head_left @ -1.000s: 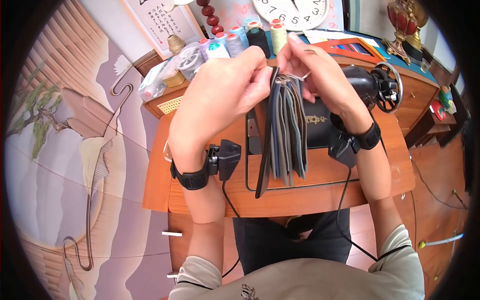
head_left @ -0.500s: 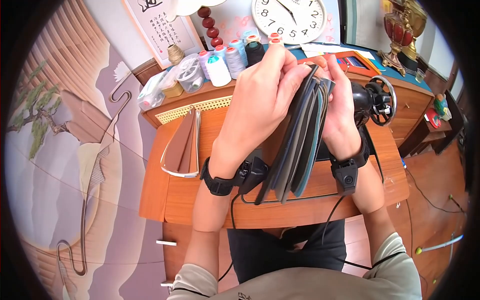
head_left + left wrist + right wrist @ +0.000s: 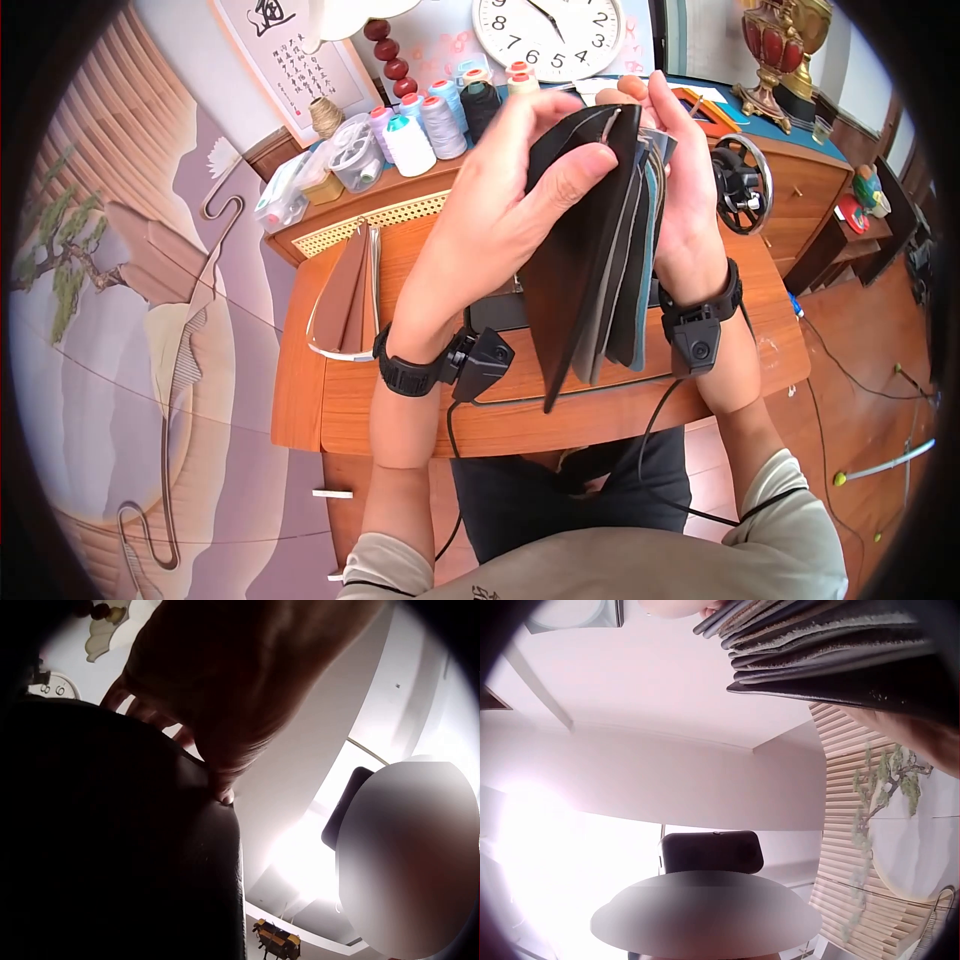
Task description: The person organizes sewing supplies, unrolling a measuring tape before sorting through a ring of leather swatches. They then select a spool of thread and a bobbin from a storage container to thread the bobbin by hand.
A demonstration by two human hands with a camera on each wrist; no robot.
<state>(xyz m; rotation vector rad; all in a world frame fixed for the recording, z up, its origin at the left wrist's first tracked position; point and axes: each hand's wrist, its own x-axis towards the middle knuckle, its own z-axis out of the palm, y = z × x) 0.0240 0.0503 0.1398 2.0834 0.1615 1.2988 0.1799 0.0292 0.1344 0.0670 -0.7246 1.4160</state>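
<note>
Both hands hold up a bundle of leather swatches (image 3: 632, 300) above the table, its layers hanging down in black, grey, brown and teal. My left hand (image 3: 480, 225) grips the dark front swatch (image 3: 570, 250) near its upper edge, thumb on the near face and fingers behind. On the bundle's right side, my right hand (image 3: 690, 205) holds the upper part, its fingers partly hidden behind the leather. In the left wrist view the dark leather (image 3: 112, 840) fills the lower left. Stacked swatch edges (image 3: 817, 649) show in the right wrist view.
A fan of brown swatches (image 3: 345, 300) lies at the left of the wooden table (image 3: 300, 400). Behind stand thread spools (image 3: 410, 147), plastic boxes (image 3: 285, 195) and a clock (image 3: 548, 30). A black handwheel (image 3: 742, 185) is at the right. Cables hang from both wrists.
The bundle has come nearer and turned, so the dark front swatch now shows its broad face. The left thumb has moved onto that face. The brown fan has come into fuller view.
</note>
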